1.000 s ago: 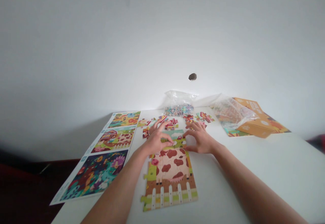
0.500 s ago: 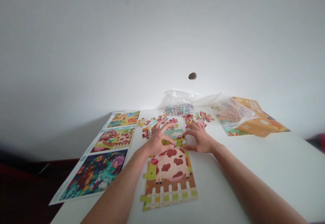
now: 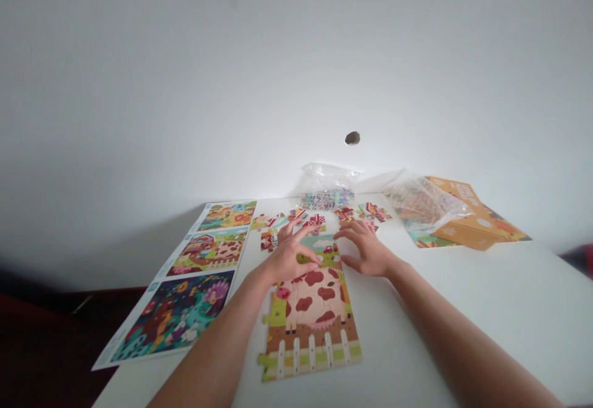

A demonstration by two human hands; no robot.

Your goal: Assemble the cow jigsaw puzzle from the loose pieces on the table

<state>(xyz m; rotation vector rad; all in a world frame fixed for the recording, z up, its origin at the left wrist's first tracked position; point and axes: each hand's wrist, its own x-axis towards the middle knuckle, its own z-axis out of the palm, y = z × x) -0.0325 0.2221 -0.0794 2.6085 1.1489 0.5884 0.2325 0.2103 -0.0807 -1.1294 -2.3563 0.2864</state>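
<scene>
A partly built cow-and-fence jigsaw [image 3: 309, 315] lies on the white table [image 3: 463, 309] in front of me. My left hand [image 3: 288, 257] rests on the puzzle's upper edge, fingers spread, thumb pressing a green piece [image 3: 319, 249] there. My right hand [image 3: 365, 249] hovers just right of that edge with fingers apart, holding nothing. Loose red and white pieces [image 3: 345, 215] lie scattered just beyond both hands.
A printed sheet with three reference pictures [image 3: 185, 284] lies at the left, overhanging the table edge. At the back stand a clear bag of pieces [image 3: 327, 189], a second plastic bag [image 3: 424, 204] and an orange box [image 3: 472, 213]. A white wall rises behind.
My right hand has lifted off the puzzle's top right corner and opened its fingers. My left hand stays on the upper edge, shifted only slightly.
</scene>
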